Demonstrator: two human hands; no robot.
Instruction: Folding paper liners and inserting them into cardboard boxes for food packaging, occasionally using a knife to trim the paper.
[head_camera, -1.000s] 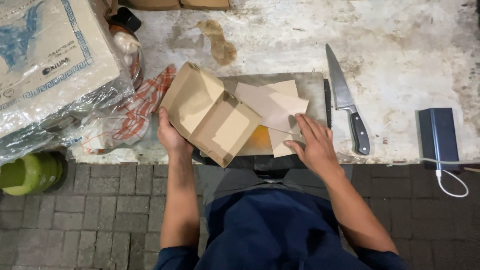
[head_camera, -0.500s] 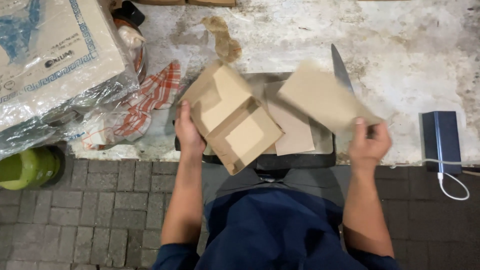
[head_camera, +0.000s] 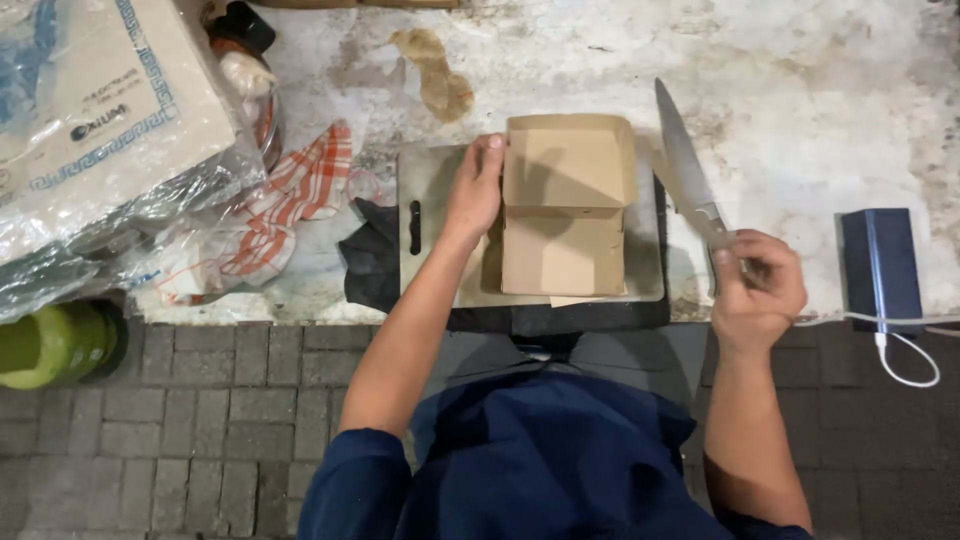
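An open brown cardboard box (head_camera: 565, 205) lies flat on a grey cutting board (head_camera: 430, 190), its lid folded back toward the far side. My left hand (head_camera: 473, 190) rests on the box's left edge, fingers over the hinge. My right hand (head_camera: 757, 280) grips the dark handle of a large kitchen knife (head_camera: 680, 160), whose blade points away from me just right of the board. A sliver of brown paper shows under the box's near edge.
A stained white counter (head_camera: 800, 90) carries everything. A red checked cloth (head_camera: 300, 190) and a plastic-wrapped carton (head_camera: 90, 130) lie at left. A dark blue power bank (head_camera: 882, 265) with a white cable sits at right. A green bottle (head_camera: 45, 345) stands on the brick floor.
The box was tilted up in my left hand; now it lies flat on the board. My right hand let go of the brown paper sheet and took up the knife.
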